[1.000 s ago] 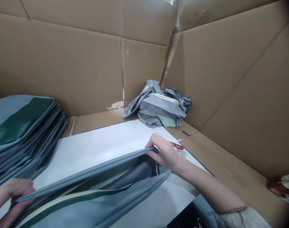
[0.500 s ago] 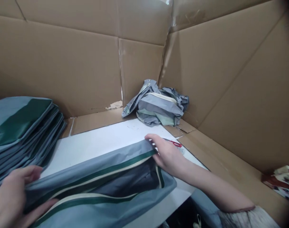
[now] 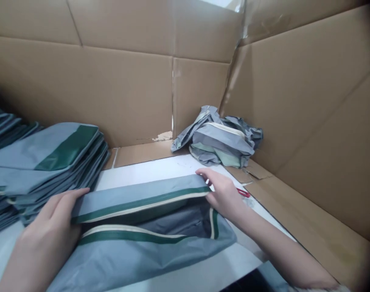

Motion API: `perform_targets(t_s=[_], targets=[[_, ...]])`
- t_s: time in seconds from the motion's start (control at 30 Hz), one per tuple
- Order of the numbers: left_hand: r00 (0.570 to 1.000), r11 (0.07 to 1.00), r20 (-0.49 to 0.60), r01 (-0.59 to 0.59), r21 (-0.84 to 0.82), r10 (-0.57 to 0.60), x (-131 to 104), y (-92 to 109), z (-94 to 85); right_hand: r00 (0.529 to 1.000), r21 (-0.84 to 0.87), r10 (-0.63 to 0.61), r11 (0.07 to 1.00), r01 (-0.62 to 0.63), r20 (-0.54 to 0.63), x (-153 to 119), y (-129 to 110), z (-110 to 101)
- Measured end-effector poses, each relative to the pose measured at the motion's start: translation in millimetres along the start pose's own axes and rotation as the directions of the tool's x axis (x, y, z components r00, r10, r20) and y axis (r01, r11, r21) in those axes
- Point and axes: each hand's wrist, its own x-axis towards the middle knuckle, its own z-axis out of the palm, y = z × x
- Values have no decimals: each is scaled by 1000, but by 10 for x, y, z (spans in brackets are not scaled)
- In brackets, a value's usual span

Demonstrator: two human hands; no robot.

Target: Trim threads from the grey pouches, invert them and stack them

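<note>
A grey-blue fabric bag [image 3: 148,255] with green bands and a cream zipper lies in front of me, its long zip opening gaping and the dark inside showing. My left hand [image 3: 55,227] grips the bag's left end, fingers over the upper edge; its thumb is hidden. At the upper right corner, my right hand [image 3: 218,192] pinches the fabric beside the zipper's end. Just beyond the right wrist a red-handled tool [image 3: 243,193] lies partly covered by my arm.
Left of the bag stands a stack of folded grey and green bags [image 3: 60,162]. Crumpled grey bags [image 3: 221,140] sit in the far corner. Cardboard walls [image 3: 127,93] rise behind and to the right. A white board [image 3: 148,166] covers part of the cardboard surface.
My view has turned left, so more of the stack shows. My left hand has shifted from inside the opening to the bag's left end. The right hand keeps its corner.
</note>
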Motion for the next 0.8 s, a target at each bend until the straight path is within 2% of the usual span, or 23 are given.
perform_targets(t_s=[0.07, 0.13, 0.23, 0.37, 0.53, 0.67, 0.8], targets=[[999, 993, 33, -11, 118, 7, 46, 152, -125, 999, 2, -33, 999, 33, -23, -15, -5, 14], [998, 994, 59, -6, 114, -1, 83, 242, -182, 999, -23, 1, 1000, -2, -50, -22, -11, 25], [999, 997, 36, 36, 66, -38, 97, 266, -169, 995, -72, 43, 996, -50, -92, -20, -9, 36], [999, 999, 29, 38, -28, -37, 65, 228, -152, 987, -90, 10, 996, -25, -162, -15, 28, 46], [983, 987, 163, 107, -118, -87, 79, 238, -216, 997, -18, -33, 999, 32, -73, -32, 48, 58], [956, 971, 209, 226, -82, -205, 154, 324, -232, 989, 22, 133, 991, -132, -59, 18, 16, 48], [973, 976, 113, 208, -71, -199, 231, 427, -208, 962, -3, 256, 966, -257, -93, 90, 45, 71]])
